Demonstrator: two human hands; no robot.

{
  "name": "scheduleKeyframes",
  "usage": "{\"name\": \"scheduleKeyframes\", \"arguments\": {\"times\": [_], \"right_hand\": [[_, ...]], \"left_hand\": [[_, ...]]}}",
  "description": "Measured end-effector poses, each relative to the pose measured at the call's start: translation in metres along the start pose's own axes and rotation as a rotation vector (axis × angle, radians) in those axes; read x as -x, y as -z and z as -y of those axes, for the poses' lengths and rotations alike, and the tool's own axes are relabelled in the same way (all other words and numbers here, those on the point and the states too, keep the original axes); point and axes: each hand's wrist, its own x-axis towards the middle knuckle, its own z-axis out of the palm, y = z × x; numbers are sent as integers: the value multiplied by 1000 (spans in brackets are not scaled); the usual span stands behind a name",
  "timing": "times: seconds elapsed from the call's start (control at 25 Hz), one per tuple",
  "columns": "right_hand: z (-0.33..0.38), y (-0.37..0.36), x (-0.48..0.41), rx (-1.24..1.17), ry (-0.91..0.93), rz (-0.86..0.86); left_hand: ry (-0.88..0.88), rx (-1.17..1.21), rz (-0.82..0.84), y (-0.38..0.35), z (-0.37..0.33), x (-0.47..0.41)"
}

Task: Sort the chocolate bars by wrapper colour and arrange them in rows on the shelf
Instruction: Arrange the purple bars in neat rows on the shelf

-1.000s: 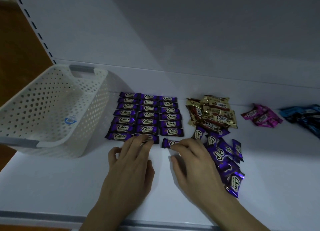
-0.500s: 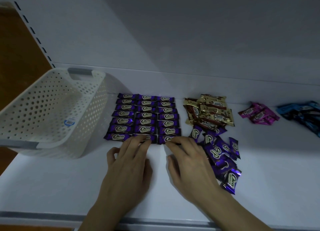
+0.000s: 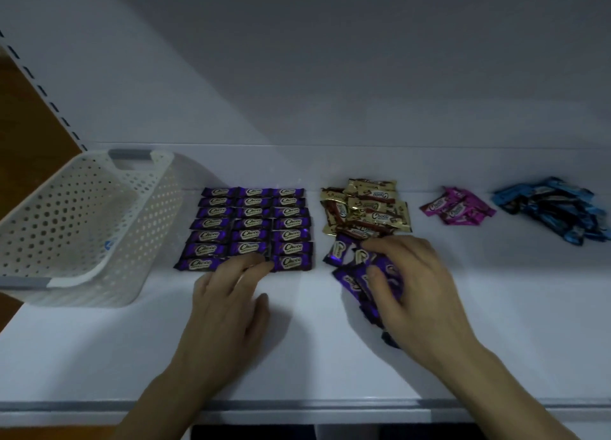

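Note:
Purple chocolate bars [image 3: 251, 224] lie in a neat grid of three columns on the white shelf [image 3: 317, 357]. My left hand [image 3: 228, 300] rests its fingertips on the middle bar of the grid's front row. A loose heap of purple bars [image 3: 347, 277] lies to the right of the grid. My right hand [image 3: 410, 284] is curled over that heap, with thumb and fingers pinching a purple bar. Behind the heap sits a gold-and-brown pile [image 3: 370, 208]. Farther right are a pink pile [image 3: 456, 206] and a blue pile [image 3: 555, 211].
A white perforated basket [image 3: 82, 234] stands at the left, close beside the purple grid. The shelf's back wall [image 3: 330, 109] rises just behind the bars. Its front edge [image 3: 297, 406] runs under my forearms.
My right hand slid a purple bar into the front row's right end, then moved right onto the loose purple heap. My left hand stayed at the front row.

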Motion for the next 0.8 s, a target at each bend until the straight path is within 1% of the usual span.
{"name": "scheduleKeyframes", "arguments": {"times": [0.04, 0.12, 0.2, 0.28, 0.36, 0.4, 0.48, 0.56, 0.68, 0.8], "right_hand": [[-15, 8, 4, 28, -20, 21], [-37, 14, 15, 105, -39, 151], [-51, 12, 28, 211, 22, 281], [-61, 14, 34, 245, 54, 304], [-69, 20, 29, 212, 17, 294], [-73, 22, 23, 187, 5, 287], [-79, 18, 7, 145, 5, 284], [-82, 11, -4, 140, 42, 329], [-89, 8, -3, 174, 104, 351], [-92, 12, -2, 57, 74, 272]], "left_hand": [[-46, 41, 11, 0, -15, -9], [-116, 85, 30, -10, -49, -27], [-163, 101, 30, -29, -80, -45], [-191, 14, 111, -51, -93, -54], [-243, -85, 187, -64, -96, -54], [-210, -54, 195, -66, -98, -52], [-110, 28, 116, -62, -106, -49], [-51, 53, 87, -58, -116, -42], [-32, 63, 108, -54, -124, -28], [-33, 110, 90, -47, -121, -25]]}}
